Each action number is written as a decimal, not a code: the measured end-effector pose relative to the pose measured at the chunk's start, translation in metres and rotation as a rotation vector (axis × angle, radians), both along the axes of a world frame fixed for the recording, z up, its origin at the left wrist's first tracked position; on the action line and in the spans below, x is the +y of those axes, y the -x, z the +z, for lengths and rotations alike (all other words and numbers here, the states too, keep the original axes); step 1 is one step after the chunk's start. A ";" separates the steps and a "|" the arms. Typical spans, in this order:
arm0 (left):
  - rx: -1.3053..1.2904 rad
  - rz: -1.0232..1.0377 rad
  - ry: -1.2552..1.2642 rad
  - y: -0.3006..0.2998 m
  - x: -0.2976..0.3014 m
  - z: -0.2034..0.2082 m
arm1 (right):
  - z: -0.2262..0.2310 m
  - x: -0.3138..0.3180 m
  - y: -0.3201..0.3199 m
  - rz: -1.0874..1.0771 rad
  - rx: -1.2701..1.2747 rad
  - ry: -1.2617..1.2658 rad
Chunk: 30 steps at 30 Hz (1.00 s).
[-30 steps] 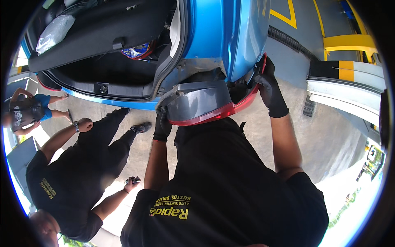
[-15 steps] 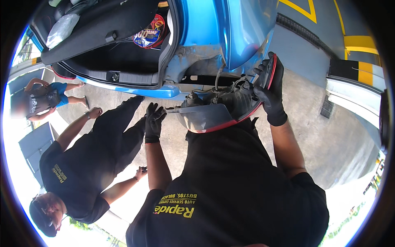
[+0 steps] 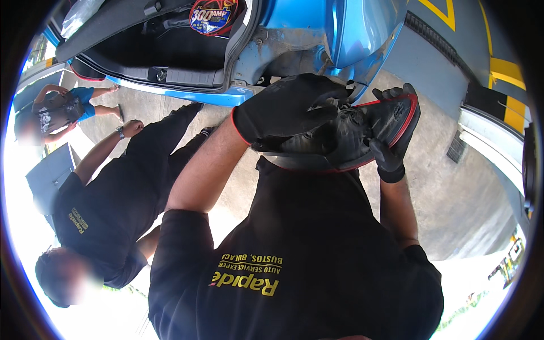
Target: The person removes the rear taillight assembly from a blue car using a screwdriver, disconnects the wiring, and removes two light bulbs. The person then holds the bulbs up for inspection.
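Observation:
A tail light assembly (image 3: 354,136) with a red rim is held in front of me, its dark back with bulb sockets facing up. My right hand (image 3: 396,147), in a black glove, grips its right end, thumb on the near side and fingertips over the far edge. My left hand (image 3: 292,107), gloved too, lies across the back of the light with fingers bent together near the sockets and wiring. What those fingers pinch, if anything, is hidden. Behind the light is the blue car's rear corner (image 3: 360,34), its bare lamp recess (image 3: 277,54) dirty.
The open trunk (image 3: 187,56) holds a round red-and-blue package (image 3: 212,17). At the left stands a co-worker in black (image 3: 107,198), with another person (image 3: 59,107) farther back. A drain grate (image 3: 436,39) crosses the floor at the right, near a yellow-and-black barrier (image 3: 513,113).
My left hand has left the light's left end and swung right across its back. My right hand keeps its hold; the light has tilted and shifted slightly right.

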State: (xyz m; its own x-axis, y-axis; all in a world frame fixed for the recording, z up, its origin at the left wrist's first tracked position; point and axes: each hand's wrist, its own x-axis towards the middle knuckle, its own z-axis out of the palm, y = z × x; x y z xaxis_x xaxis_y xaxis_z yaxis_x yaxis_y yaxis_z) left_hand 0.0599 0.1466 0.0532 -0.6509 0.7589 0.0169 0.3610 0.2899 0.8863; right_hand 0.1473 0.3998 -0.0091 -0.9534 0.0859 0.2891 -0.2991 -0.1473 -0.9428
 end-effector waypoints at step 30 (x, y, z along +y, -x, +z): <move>-0.149 -0.418 0.276 0.050 0.088 -0.052 | 0.000 0.006 0.034 -0.166 -0.130 -0.265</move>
State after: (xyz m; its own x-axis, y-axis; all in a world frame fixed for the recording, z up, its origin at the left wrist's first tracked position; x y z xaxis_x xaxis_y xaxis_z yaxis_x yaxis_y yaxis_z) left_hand 0.0097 0.2346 0.0011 -0.2717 0.9174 -0.2907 0.3715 0.3786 0.8477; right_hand 0.1130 0.4058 -0.0094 -0.9632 0.1812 0.1988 -0.1730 0.1485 -0.9737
